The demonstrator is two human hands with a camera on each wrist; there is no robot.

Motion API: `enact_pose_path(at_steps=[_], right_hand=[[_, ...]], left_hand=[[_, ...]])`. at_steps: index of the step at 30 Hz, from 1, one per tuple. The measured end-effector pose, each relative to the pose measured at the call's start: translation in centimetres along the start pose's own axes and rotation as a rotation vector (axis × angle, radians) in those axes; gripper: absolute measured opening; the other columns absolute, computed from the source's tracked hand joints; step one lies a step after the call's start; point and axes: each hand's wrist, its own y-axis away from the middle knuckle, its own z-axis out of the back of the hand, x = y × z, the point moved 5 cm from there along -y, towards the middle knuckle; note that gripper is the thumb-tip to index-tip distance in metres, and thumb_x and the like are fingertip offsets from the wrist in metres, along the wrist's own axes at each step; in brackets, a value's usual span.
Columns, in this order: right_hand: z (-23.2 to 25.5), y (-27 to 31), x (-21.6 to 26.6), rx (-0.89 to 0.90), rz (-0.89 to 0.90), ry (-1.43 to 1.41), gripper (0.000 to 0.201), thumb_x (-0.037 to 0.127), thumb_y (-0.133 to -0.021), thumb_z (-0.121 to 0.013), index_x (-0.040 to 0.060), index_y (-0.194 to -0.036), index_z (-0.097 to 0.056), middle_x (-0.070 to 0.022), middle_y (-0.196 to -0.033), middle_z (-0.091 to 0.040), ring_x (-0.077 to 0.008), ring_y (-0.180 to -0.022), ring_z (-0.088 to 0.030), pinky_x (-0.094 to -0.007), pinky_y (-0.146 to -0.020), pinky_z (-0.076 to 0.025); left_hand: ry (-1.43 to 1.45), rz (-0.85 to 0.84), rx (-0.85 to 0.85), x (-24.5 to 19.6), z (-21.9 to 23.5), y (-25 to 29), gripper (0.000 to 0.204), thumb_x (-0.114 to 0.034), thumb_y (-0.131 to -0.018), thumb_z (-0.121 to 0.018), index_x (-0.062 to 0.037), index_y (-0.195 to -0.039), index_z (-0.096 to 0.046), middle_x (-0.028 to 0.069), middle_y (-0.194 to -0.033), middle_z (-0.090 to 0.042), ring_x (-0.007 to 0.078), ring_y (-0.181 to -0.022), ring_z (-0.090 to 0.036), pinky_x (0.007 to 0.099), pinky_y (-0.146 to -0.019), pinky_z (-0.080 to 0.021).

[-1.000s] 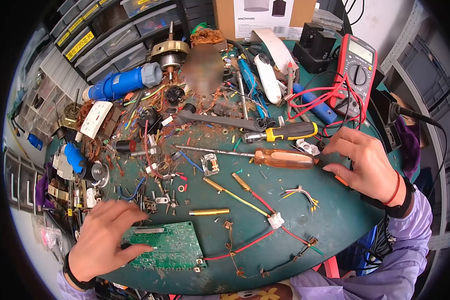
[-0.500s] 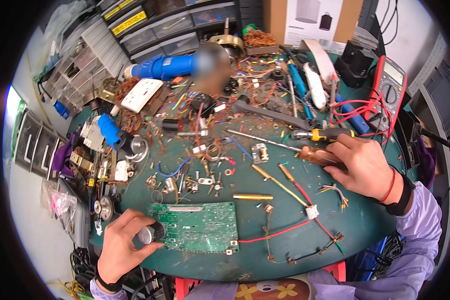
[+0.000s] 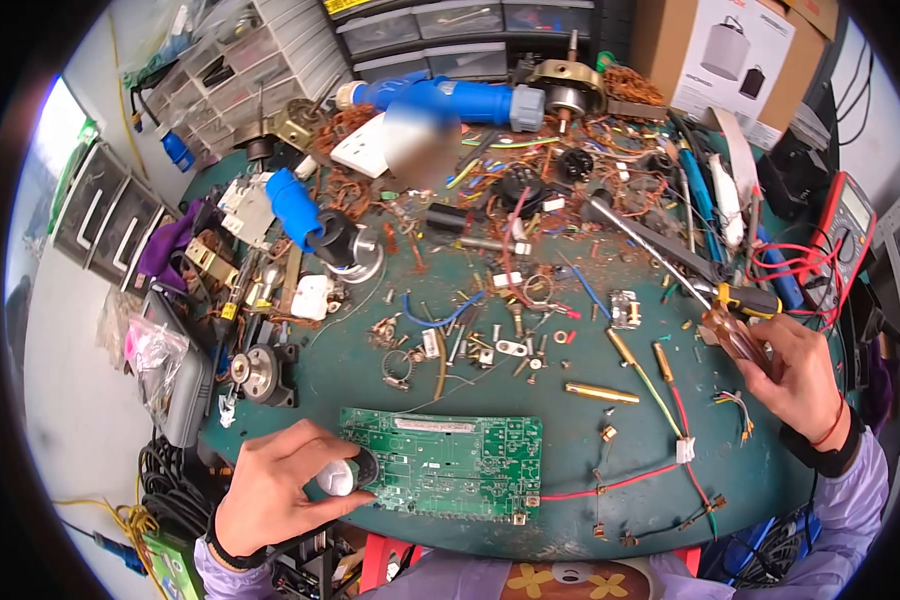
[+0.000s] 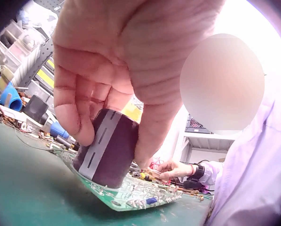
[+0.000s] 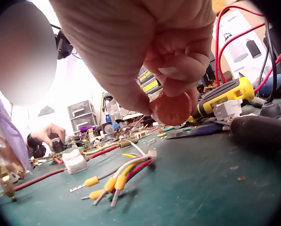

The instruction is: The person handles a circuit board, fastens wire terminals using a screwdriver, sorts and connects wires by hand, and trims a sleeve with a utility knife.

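My left hand (image 3: 282,490) grips a dark cylindrical capacitor (image 4: 110,148) with a grey stripe, thumb on one side and fingers on the other. It stands at the left end of a green circuit board (image 3: 450,465), whose upper face shows solder points and a pale strip. In the left wrist view the board lies tilted over the table. My right hand (image 3: 795,372) holds a long screwdriver (image 3: 738,338) by its amber-brown handle. Its metal shaft points to the far left, above the clutter. The handle's butt end faces the camera in the right wrist view.
Brass-ended wires join at a white connector (image 3: 685,450), right of the board. A brass rod (image 3: 602,393) and several screws lie beyond it. A yellow-black ratchet handle (image 3: 750,299) and red multimeter (image 3: 850,230) stand near my right hand. A ferruled wire bundle (image 5: 124,174) lies below it.
My left hand has closed round the capacitor at the board's end. My right hand has picked up the screwdriver from the table and raised its shaft. The head view has swung left.
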Motion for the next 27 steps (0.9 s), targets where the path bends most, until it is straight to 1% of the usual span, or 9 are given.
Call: enact_pose_path(at_steps=[2,8,12,13,14,17,22,24,27], right_hand=[[-0.4,-0.2,0.1,0.003,0.036,0.002,0.025,0.008,-0.068,-0.071,-0.0019,-0.090,-0.064,-0.0128,-0.071,-0.057,-0.0254,-0.051,-0.056,-0.0333,-0.049,-0.045],[-1.5,-0.9,0.1,0.048,-0.017,-0.011,0.026,0.007,-0.068,-0.072,-0.0026,-0.090,-0.064,-0.0140,-0.073,-0.058,-0.0257,-0.052,-0.057,-0.0336,-0.049,-0.045],[-1.1,-1.2,0.2,0.079,-0.081,-0.007,0.027,0.004,-0.068,-0.073,-0.0030,-0.092,-0.063,-0.0152,-0.076,-0.058,-0.0275,-0.055,-0.058,-0.0346,-0.052,-0.045],[-1.1,-1.3,0.3,0.098,-0.072,0.013,0.027,0.004,-0.068,-0.073,-0.0030,-0.093,-0.063,-0.0157,-0.078,-0.058,-0.0292,-0.058,-0.058,-0.0352,-0.054,-0.046],[-1.1,-1.3,0.3,0.100,-0.073,0.011,0.027,0.004,-0.068,-0.073,-0.0030,-0.093,-0.063,-0.0157,-0.078,-0.058,-0.0292,-0.058,-0.058,-0.0352,-0.054,-0.046],[-0.9,-1.2,0.8,0.040,-0.004,0.025,0.030,0.004,-0.068,-0.073,-0.0027,-0.095,-0.063,-0.0164,-0.080,-0.058,-0.0336,-0.064,-0.058,-0.0376,-0.058,-0.046],[-1.4,-0.7,0.6,0.062,-0.013,0.051,0.030,0.007,-0.067,-0.074,-0.0023,-0.093,-0.062,-0.0165,-0.079,-0.057,-0.0362,-0.066,-0.057,-0.0411,-0.059,-0.045],[-1.4,-0.6,0.5,0.080,-0.009,0.050,0.030,0.008,-0.067,-0.074,-0.0023,-0.092,-0.062,-0.0164,-0.078,-0.057,-0.0361,-0.066,-0.057,-0.0414,-0.058,-0.045],[-1.3,-0.3,0.6,0.102,-0.015,0.043,0.030,0.010,-0.066,-0.075,-0.0026,-0.090,-0.062,-0.0162,-0.076,-0.057,-0.0358,-0.065,-0.057,-0.0416,-0.058,-0.044]], left_hand=[[0.016,0.012,-0.002,0.5,-0.2,0.2,0.035,-0.020,-0.064,-0.085,-0.0046,-0.091,-0.068,0.0062,-0.084,-0.062,0.0237,-0.070,-0.064,0.0325,-0.060,-0.052],[0.090,-0.003,0.088,1.3,-0.8,-0.3,0.041,-0.029,-0.066,-0.083,-0.0057,-0.095,-0.067,0.0058,-0.088,-0.062,0.0249,-0.073,-0.063,0.0332,-0.064,-0.051],[0.078,-0.100,0.159,1.2,0.9,-2.0,0.047,-0.038,-0.064,-0.082,-0.0042,-0.094,-0.069,0.0096,-0.087,-0.065,0.0275,-0.078,-0.064,0.0360,-0.067,-0.050],[0.045,-0.128,0.137,1.3,1.4,-2.5,0.043,-0.038,-0.069,-0.078,-0.0041,-0.094,-0.068,0.0106,-0.086,-0.064,0.0296,-0.079,-0.063,0.0374,-0.068,-0.049],[0.001,-0.130,0.129,0.7,2.3,-3.5,0.034,-0.029,-0.073,-0.075,-0.0027,-0.092,-0.067,0.0109,-0.084,-0.064,0.0306,-0.079,-0.062,0.0380,-0.070,-0.048],[-0.034,-0.176,0.065,1.0,3.5,-6.3,0.017,-0.013,-0.076,-0.071,-0.0019,-0.089,-0.065,0.0109,-0.083,-0.063,0.0302,-0.076,-0.061,0.0377,-0.069,-0.047],[-0.142,-0.223,0.086,0.1,2.4,-11.3,0.015,-0.012,-0.077,-0.070,-0.0031,-0.088,-0.064,0.0100,-0.075,-0.059,0.0277,-0.072,-0.059,0.0387,-0.063,-0.045],[-0.176,-0.223,0.164,-0.2,1.0,-13.0,0.016,-0.015,-0.077,-0.071,-0.0042,-0.087,-0.064,0.0089,-0.074,-0.059,0.0275,-0.072,-0.059,0.0389,-0.063,-0.045],[-0.252,-0.299,0.122,-0.4,-0.8,-14.8,0.017,-0.020,-0.078,-0.071,-0.0060,-0.084,-0.063,0.0073,-0.075,-0.061,0.0287,-0.072,-0.060,0.0399,-0.063,-0.045]])
